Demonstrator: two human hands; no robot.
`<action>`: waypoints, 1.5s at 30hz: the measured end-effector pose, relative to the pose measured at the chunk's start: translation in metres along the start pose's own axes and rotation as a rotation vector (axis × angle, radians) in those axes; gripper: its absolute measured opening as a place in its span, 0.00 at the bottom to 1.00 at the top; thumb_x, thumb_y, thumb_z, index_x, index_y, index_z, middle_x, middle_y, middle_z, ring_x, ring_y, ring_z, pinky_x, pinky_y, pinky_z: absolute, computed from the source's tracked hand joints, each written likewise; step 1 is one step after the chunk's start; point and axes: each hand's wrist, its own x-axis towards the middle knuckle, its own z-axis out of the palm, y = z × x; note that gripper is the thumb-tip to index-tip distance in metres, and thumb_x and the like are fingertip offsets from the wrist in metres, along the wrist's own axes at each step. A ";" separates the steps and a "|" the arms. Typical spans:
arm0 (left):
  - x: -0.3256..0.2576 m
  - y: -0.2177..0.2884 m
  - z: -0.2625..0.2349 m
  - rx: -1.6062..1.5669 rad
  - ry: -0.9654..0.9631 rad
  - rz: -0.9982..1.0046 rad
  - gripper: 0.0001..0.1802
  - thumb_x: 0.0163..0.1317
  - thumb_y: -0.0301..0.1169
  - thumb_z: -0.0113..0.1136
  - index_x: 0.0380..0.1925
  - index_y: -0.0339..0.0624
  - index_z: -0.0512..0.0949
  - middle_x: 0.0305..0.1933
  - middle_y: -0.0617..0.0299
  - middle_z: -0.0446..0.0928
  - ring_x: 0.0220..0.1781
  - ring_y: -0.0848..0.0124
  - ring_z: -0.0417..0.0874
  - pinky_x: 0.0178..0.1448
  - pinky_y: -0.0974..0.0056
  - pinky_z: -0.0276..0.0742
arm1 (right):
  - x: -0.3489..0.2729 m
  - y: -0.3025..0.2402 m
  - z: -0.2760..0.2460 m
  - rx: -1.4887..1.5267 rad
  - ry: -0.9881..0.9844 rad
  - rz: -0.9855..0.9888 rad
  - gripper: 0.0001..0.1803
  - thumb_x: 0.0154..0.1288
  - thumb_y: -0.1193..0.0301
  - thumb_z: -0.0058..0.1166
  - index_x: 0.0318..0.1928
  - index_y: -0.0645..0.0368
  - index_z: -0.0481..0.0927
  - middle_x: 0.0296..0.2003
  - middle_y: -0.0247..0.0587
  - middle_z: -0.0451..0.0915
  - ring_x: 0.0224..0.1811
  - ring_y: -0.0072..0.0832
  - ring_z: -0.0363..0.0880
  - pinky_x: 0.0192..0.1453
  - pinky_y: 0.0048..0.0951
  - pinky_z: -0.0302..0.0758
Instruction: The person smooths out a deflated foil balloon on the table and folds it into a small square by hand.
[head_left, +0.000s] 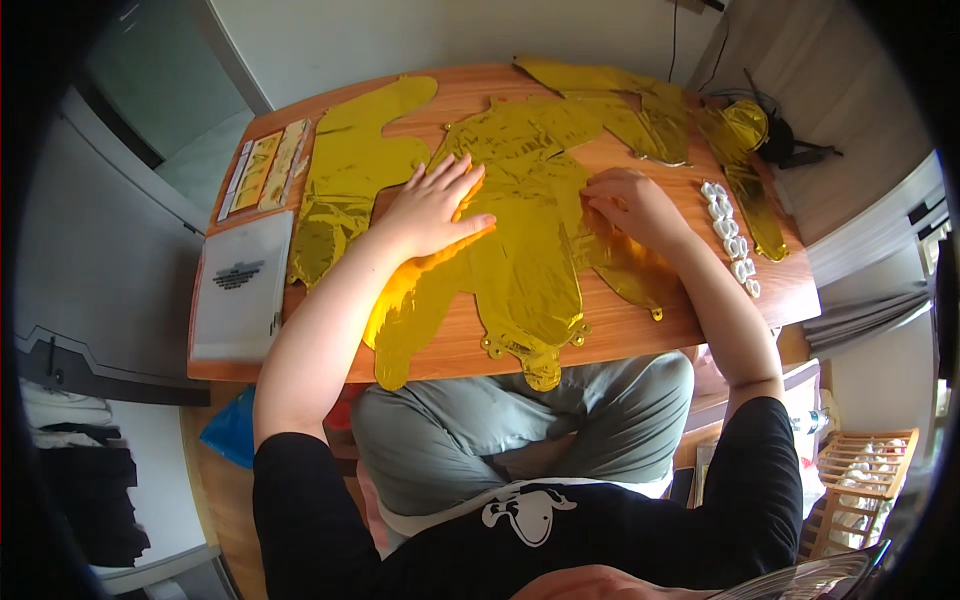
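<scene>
Flat, uninflated gold foil balloons lie spread over a wooden table (640,330). My left hand (432,208) rests palm down with fingers spread on the middle gold foil balloon (525,240), which reaches over the front edge. At that balloon's right side, my right hand (635,205) has its fingers bent and pinched together at the foil's edge; their tips are partly hidden. Another gold foil balloon (365,150) lies to the left. Beneath my right wrist is a rounded gold foil piece (635,280), and more gold foil (590,78) lies along the far edge.
At the table's left lie a printed card packet (265,170) and a clear plastic bag (240,285). White looped ribbon-like pieces (730,238) form a row on the right. A black object with cables (785,145) stands at the far right corner. A wooden rack (860,480) stands on the floor.
</scene>
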 end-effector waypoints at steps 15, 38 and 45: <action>-0.001 -0.001 0.001 0.001 -0.009 -0.001 0.52 0.69 0.74 0.37 0.83 0.55 0.46 0.87 0.58 0.41 0.88 0.62 0.38 0.88 0.49 0.33 | 0.003 -0.015 -0.009 0.011 -0.072 0.087 0.11 0.62 0.71 0.67 0.44 0.61 0.90 0.48 0.47 0.87 0.52 0.41 0.85 0.57 0.37 0.80; -0.001 0.004 -0.004 0.019 -0.005 0.009 0.51 0.70 0.73 0.38 0.82 0.54 0.49 0.87 0.57 0.42 0.88 0.61 0.41 0.88 0.49 0.35 | 0.139 0.084 -0.005 -0.219 0.121 0.621 0.37 0.60 0.43 0.67 0.55 0.64 0.85 0.42 0.47 0.87 0.46 0.38 0.85 0.51 0.37 0.80; -0.003 -0.002 0.000 0.022 0.003 0.011 0.53 0.69 0.74 0.38 0.82 0.51 0.49 0.87 0.56 0.44 0.88 0.60 0.41 0.88 0.46 0.35 | 0.174 0.071 0.000 0.297 0.004 0.873 0.23 0.64 0.53 0.70 0.33 0.62 0.80 0.22 0.35 0.74 0.20 0.26 0.66 0.23 0.36 0.60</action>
